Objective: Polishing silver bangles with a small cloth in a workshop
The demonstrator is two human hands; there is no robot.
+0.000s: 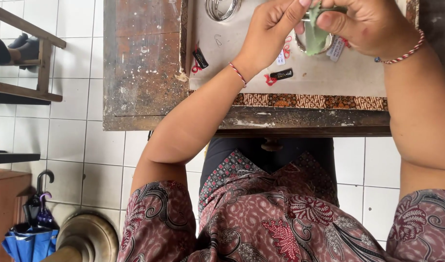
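Both hands (324, 22) pinching green cloth (315, 34), hanging lengthwise downward

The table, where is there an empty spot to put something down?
The bare wooden table top left of the grey mat is free. So is the mat's near strip by the patterned border. It is crowded under the left hand and right hand, among the black tags and silver bangles.

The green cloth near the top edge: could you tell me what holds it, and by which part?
Both hands pinch the green cloth: the left hand takes its left edge, the right hand its upper right part. A silver ring shows behind it.
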